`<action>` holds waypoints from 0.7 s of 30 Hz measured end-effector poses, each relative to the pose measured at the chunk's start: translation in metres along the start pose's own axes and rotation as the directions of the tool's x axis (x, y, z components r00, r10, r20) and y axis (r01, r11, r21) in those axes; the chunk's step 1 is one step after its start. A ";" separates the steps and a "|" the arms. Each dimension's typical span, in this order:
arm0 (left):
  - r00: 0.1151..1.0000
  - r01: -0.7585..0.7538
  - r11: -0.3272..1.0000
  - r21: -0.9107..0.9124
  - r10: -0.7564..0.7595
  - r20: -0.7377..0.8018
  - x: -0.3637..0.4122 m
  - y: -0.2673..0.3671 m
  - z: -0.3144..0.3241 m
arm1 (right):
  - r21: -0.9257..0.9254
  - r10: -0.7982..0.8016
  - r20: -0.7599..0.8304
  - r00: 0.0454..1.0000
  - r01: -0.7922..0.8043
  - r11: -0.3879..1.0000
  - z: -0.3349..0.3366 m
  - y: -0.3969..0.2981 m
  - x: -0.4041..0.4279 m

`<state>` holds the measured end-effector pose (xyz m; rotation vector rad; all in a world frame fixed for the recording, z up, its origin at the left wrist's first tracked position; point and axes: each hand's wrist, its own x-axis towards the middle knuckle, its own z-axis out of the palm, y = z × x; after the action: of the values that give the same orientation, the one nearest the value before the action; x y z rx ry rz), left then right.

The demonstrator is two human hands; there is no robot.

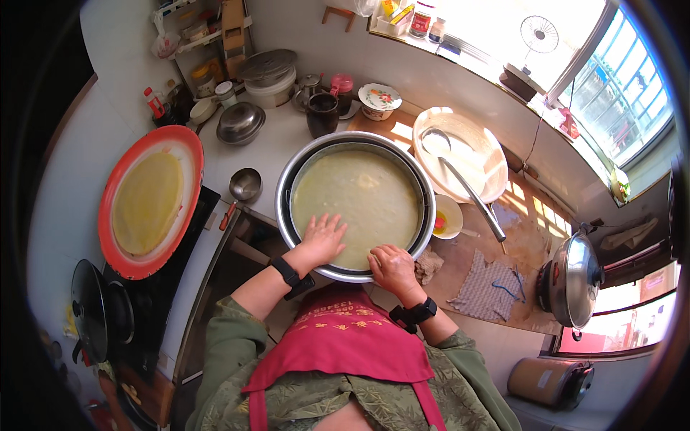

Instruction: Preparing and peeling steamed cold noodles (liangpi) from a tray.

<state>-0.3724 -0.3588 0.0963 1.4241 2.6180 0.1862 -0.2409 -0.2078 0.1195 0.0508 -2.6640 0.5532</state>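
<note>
A round metal pan (295, 200) holding a flat pale yellow-green sheet (358, 199) sits inside a wider metal basin (282, 188) in front of me. My left hand (324, 240) lies flat over the near left part of the sheet, fingers spread. At the near right edge, my right hand (392, 265) curls its fingers over the pan's rim; whether they also pinch the sheet is hidden. Further left, a similar thin sheet (148, 202) lies on a red-rimmed enamel tray (116, 248).
Right of the basin stand a cream plastic tub (498, 161) with a ladle (474, 199) across it and a small bowl (455, 213) with yellow liquid. A cloth (482, 291) lies beyond. A small dipper (246, 185) is on the left; lidded pots and jars line the back.
</note>
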 end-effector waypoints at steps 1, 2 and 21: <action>1.000 0.000 1.000 0.017 0.000 -0.008 0.000 0.002 0.000 | -0.007 0.004 0.005 1.000 -0.004 1.000 -0.001 0.000 0.000; 1.000 0.001 0.999 0.034 0.000 -0.017 -0.001 0.003 0.000 | -0.014 0.007 0.009 1.000 -0.007 1.000 -0.001 0.001 0.001; 0.936 -0.025 0.966 -0.256 -0.067 -0.345 -0.009 -0.003 0.014 | 0.036 -0.066 0.096 0.993 0.063 0.997 0.006 0.012 -0.007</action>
<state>-0.3670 -0.3678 0.0828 1.3771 2.7441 0.8175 -0.2381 -0.2000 0.1069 0.1766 -2.7361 0.5872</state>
